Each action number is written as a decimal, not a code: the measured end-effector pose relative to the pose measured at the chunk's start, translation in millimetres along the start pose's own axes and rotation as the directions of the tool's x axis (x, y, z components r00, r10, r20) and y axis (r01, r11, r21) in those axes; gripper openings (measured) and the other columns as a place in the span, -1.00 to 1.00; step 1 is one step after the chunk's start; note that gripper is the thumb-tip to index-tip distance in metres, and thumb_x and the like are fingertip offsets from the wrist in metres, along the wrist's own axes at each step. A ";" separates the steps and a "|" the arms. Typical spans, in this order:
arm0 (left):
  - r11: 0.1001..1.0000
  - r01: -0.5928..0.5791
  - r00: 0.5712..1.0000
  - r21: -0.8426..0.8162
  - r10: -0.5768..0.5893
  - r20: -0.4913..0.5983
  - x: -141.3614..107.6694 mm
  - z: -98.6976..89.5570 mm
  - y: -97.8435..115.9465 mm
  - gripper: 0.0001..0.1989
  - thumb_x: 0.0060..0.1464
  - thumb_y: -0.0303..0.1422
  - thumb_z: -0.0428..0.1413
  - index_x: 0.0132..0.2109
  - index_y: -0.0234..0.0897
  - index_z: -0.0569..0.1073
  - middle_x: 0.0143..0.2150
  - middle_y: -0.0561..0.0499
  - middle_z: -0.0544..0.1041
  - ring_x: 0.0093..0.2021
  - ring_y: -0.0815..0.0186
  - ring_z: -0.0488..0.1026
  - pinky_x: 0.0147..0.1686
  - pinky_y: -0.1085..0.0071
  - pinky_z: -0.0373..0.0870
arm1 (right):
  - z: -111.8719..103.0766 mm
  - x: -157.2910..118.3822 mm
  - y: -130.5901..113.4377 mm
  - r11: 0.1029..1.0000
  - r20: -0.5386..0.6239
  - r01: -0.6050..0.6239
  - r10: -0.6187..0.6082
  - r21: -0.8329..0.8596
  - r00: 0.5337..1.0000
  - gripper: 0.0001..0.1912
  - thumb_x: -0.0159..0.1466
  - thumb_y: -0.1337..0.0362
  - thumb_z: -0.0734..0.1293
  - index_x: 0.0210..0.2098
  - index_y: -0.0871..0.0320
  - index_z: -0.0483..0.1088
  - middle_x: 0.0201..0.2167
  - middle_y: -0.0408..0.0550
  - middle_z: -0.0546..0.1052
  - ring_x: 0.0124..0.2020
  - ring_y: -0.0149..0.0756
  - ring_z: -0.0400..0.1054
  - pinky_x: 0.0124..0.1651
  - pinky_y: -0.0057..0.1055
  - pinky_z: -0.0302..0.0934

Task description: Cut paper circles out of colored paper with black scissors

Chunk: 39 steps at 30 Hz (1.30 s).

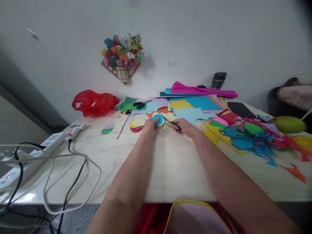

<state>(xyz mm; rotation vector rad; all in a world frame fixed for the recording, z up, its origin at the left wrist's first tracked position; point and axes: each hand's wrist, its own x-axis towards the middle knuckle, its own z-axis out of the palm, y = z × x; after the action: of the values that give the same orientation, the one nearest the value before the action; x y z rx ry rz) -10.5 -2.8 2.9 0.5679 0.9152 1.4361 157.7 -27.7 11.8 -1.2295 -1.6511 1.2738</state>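
Over the middle of the table, my left hand (pixel 150 126) pinches a blue paper circle (pixel 159 120) laid on pale yellow paper, whose edge shows around it. My right hand (pixel 183 126) is closed around the dark handles of a pair of scissors (pixel 175 125). The blades point left toward the edge of the pale paper; whether they touch it I cannot make out. Small pale yellow scraps (pixel 163 139) lie below the hands. Left of my left hand is a pile of cut paper circles (pixel 137 123) in yellow, orange and red.
Purple and green circles (pixel 107 129), a red plastic bag (pixel 95 102) and black-handled scissors (pixel 140 104) lie to the left. Power strips (pixel 46 146) with loose cables line the left edge. Coloured sheets (pixel 195 104) cover the back; scraps (pixel 255 136), a phone (pixel 241 110) and fruit (pixel 289 124) are right.
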 end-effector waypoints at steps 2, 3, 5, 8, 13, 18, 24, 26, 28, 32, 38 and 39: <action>1.000 0.000 1.000 -0.020 0.000 0.001 2.6 -1.7 -0.9 -0.87 -0.07 -0.62 0.23 -0.33 -0.43 0.47 -0.40 -0.07 0.53 -0.43 0.28 0.52 -0.46 0.44 0.45 | 0.3 -0.6 -1.1 1.000 -0.005 -0.003 0.003 -0.007 1.000 -0.59 0.01 0.02 0.48 -0.60 0.19 0.30 -0.73 -0.23 0.27 -0.73 -0.56 0.04 -0.64 -0.48 -0.16; 1.000 0.001 1.000 -0.023 -0.001 0.005 3.4 -2.3 -1.2 -0.86 -0.08 -0.62 0.24 -0.33 -0.43 0.47 -0.39 -0.08 0.53 -0.43 0.28 0.53 -0.46 0.44 0.46 | 0.4 -0.9 -1.5 1.000 -0.007 -0.003 0.003 -0.010 1.000 -0.58 0.01 0.01 0.48 -0.60 0.19 0.30 -0.73 -0.23 0.26 -0.73 -0.56 0.04 -0.64 -0.48 -0.17; 1.000 0.000 1.000 -0.019 0.000 0.013 3.8 -2.8 -1.1 -0.87 -0.08 -0.62 0.23 -0.33 -0.43 0.47 -0.39 -0.09 0.54 -0.43 0.26 0.53 -0.45 0.41 0.48 | 0.2 -1.2 -1.9 1.000 -0.003 0.001 -0.001 -0.012 1.000 -0.58 0.00 0.01 0.49 -0.61 0.19 0.30 -0.73 -0.23 0.26 -0.73 -0.57 0.03 -0.63 -0.48 -0.17; 1.000 0.002 0.999 -0.002 -0.002 0.039 2.4 -2.6 -0.1 -0.88 -0.06 -0.62 0.21 -0.32 -0.44 0.47 -0.38 -0.11 0.55 -0.41 0.22 0.55 -0.42 0.36 0.51 | -0.6 -1.6 -1.9 1.000 0.007 0.000 0.000 -0.003 1.000 -0.59 0.00 0.01 0.48 -0.58 0.20 0.33 -0.73 -0.23 0.26 -0.73 -0.56 0.04 -0.63 -0.47 -0.16; 1.000 0.015 0.997 0.018 -0.016 0.080 -0.5 -2.7 2.8 -0.90 -0.05 -0.61 0.20 -0.32 -0.45 0.48 -0.39 -0.13 0.55 -0.35 0.17 0.58 -0.39 0.37 0.52 | -1.5 -1.8 -1.8 1.000 0.003 0.001 -0.001 -0.005 1.000 -0.62 0.01 0.03 0.48 -0.58 0.20 0.34 -0.73 -0.23 0.26 -0.72 -0.56 0.04 -0.64 -0.47 -0.15; 1.000 0.010 0.997 0.022 -0.012 0.082 -3.1 -2.8 5.3 -0.89 -0.08 -0.61 0.22 -0.33 -0.45 0.48 -0.40 -0.11 0.56 -0.36 0.19 0.58 -0.37 0.39 0.52 | -1.6 -0.5 -1.8 1.000 0.009 -0.005 0.005 -0.012 1.000 -0.65 0.01 0.06 0.47 -0.57 0.21 0.35 -0.73 -0.24 0.26 -0.72 -0.55 0.03 -0.63 -0.47 -0.14; 0.999 0.009 0.999 0.042 -0.011 0.051 -8.0 -0.8 8.3 -0.92 -0.04 -0.62 0.16 -0.35 -0.42 0.48 -0.44 -0.05 0.55 -0.34 0.23 0.57 -0.26 0.34 0.54 | -1.1 -2.2 -4.5 1.000 0.015 -0.008 0.008 -0.018 1.000 -0.65 0.01 0.06 0.45 -0.59 0.20 0.34 -0.73 -0.23 0.24 -0.71 -0.54 0.02 -0.62 -0.46 -0.15; 0.999 0.003 0.999 0.049 -0.005 0.039 -7.7 -1.5 8.4 -0.92 -0.02 -0.63 0.15 -0.37 -0.41 0.48 -0.46 -0.04 0.54 -0.36 0.25 0.56 -0.23 0.33 0.53 | -1.4 -2.9 -5.1 1.000 0.016 -0.001 0.002 -0.024 1.000 -0.64 -0.01 0.05 0.46 -0.60 0.19 0.32 -0.73 -0.23 0.25 -0.71 -0.54 0.02 -0.61 -0.46 -0.15; 0.999 0.000 0.999 0.050 -0.002 0.047 -5.9 -3.0 7.8 -0.92 -0.03 -0.62 0.17 -0.35 -0.41 0.48 -0.45 -0.04 0.55 -0.36 0.25 0.56 -0.23 0.32 0.53 | -2.0 -3.4 -5.5 0.999 0.024 0.005 -0.005 -0.031 1.000 -0.62 -0.02 0.03 0.47 -0.61 0.19 0.32 -0.74 -0.24 0.25 -0.71 -0.54 0.02 -0.61 -0.46 -0.15; 0.999 -0.007 0.996 0.035 0.004 0.085 -0.1 -7.0 4.8 -0.84 -0.13 -0.60 0.25 -0.31 -0.42 0.49 -0.41 -0.07 0.57 -0.32 0.17 0.59 -0.23 0.27 0.55 | -3.3 -4.7 -6.8 0.999 0.036 0.017 -0.016 -0.047 0.999 -0.59 -0.01 -0.01 0.46 -0.61 0.18 0.31 -0.74 -0.24 0.25 -0.71 -0.54 0.02 -0.61 -0.45 -0.16; 0.998 -0.021 0.989 0.062 0.012 0.145 5.0 -11.8 2.1 -0.87 -0.12 -0.57 0.25 -0.34 -0.42 0.49 -0.41 -0.09 0.58 -0.29 0.15 0.60 -0.23 0.28 0.55 | -4.2 -7.9 -9.9 0.999 0.036 0.012 -0.011 -0.031 0.999 -0.59 -0.03 -0.01 0.48 -0.62 0.19 0.33 -0.75 -0.24 0.23 -0.72 -0.55 0.00 -0.61 -0.45 -0.17; 0.997 -0.022 0.988 0.070 0.011 0.151 5.1 -12.3 2.2 -0.87 -0.11 -0.56 0.25 -0.34 -0.41 0.49 -0.40 -0.09 0.59 -0.28 0.14 0.60 -0.23 0.29 0.55 | -4.3 -8.1 -10.0 1.000 0.038 0.009 -0.008 -0.028 0.999 -0.60 -0.03 0.00 0.48 -0.61 0.19 0.34 -0.75 -0.25 0.23 -0.72 -0.55 -0.01 -0.61 -0.45 -0.18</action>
<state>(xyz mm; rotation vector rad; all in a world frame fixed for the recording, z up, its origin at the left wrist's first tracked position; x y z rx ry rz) -22.2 0.1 -3.2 0.7291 0.8460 1.3592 161.5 -34.7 22.7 -1.2202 -1.7043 1.2796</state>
